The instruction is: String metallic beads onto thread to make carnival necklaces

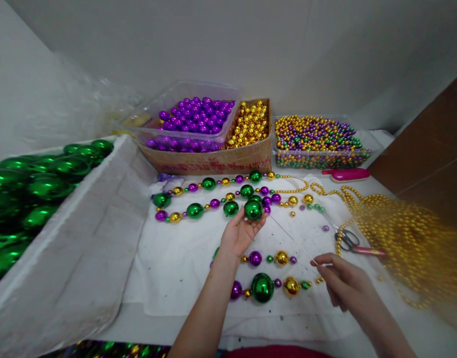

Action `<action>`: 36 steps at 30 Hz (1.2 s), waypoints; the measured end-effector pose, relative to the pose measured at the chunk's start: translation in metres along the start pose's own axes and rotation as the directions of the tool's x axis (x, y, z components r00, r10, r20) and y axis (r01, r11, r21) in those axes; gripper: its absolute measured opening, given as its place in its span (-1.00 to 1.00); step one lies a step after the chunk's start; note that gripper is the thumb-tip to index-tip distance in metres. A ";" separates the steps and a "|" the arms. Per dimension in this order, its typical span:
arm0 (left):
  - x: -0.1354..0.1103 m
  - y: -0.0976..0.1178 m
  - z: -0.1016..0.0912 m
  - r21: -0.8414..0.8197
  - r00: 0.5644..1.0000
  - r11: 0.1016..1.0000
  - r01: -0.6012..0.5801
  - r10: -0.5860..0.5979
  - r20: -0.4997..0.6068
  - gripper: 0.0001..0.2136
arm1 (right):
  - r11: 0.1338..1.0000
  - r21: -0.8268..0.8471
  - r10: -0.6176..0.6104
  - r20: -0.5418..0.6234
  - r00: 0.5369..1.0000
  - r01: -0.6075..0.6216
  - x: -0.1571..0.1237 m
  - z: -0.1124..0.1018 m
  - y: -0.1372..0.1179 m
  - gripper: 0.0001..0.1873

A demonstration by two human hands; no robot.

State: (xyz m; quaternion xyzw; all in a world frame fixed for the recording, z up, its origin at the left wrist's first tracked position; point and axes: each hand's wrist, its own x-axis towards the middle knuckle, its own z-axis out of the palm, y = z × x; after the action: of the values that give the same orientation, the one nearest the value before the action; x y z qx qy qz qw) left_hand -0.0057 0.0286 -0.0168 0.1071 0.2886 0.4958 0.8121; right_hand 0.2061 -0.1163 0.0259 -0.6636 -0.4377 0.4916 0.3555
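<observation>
My left hand (239, 233) is raised over the white cloth (176, 268) with its fingertips closed round a large green ball bead (253, 210). A thin needle or wire (293, 241) runs from that bead down to my right hand (340, 281), which pinches its lower end. Behind the bead lie two rows of strung green, purple and gold beads (209, 196). A shorter strung length with a big green ball (262, 287) lies between my forearms.
A white box of large green balls (35, 189) stands at the left. At the back are a tub of purple beads (194, 117), a cardboard box of gold beads (251, 124) and a tray of small mixed beads (318, 136). Scissors (349, 241), a pink tool (347, 174) and gold bead strands (407, 243) lie at the right.
</observation>
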 end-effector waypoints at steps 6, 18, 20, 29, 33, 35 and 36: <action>-0.011 0.038 0.008 0.033 0.984 0.984 -0.174 0.172 0.036 -0.72 | 0.999 0.009 -0.044 -0.011 0.999 0.044 0.003 -0.002 -0.009 -0.64; -0.032 0.071 0.019 0.114 0.959 0.953 -0.279 0.272 0.074 -0.64 | 0.891 0.222 -0.344 -0.238 0.908 0.396 0.050 -0.031 -0.081 -0.90; -0.032 0.068 0.016 0.118 0.966 0.959 -0.257 0.251 0.070 -0.62 | 0.859 0.250 -0.400 -0.219 0.890 0.447 0.060 -0.034 -0.093 -0.92; -0.024 0.042 -0.008 0.004 0.997 0.997 -0.075 0.075 -0.034 -0.62 | 0.973 0.089 -0.209 -0.029 0.977 0.211 0.035 -0.001 -0.066 -0.75; -0.017 0.029 -0.015 -0.088 0.997 0.996 -0.020 0.013 -0.077 -0.68 | 0.997 -0.049 -0.049 0.084 0.995 0.053 0.015 0.024 -0.030 -0.58; -0.015 0.025 -0.016 -0.110 0.997 0.994 -0.020 0.012 -0.078 -0.68 | 0.993 -0.102 -0.062 0.038 0.997 0.066 0.006 0.031 -0.022 -0.58; -0.014 0.024 -0.016 -0.113 0.997 0.993 -0.022 0.013 -0.077 -0.68 | 0.989 -0.124 -0.084 0.007 0.996 0.085 0.002 0.033 -0.021 -0.59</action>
State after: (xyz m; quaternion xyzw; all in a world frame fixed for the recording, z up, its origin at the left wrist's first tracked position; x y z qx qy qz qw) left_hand -0.0369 0.0264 -0.0135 0.0441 0.2897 0.5224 0.8007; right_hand 0.1699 -0.1053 0.0349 -0.6648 -0.4954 0.4486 0.3337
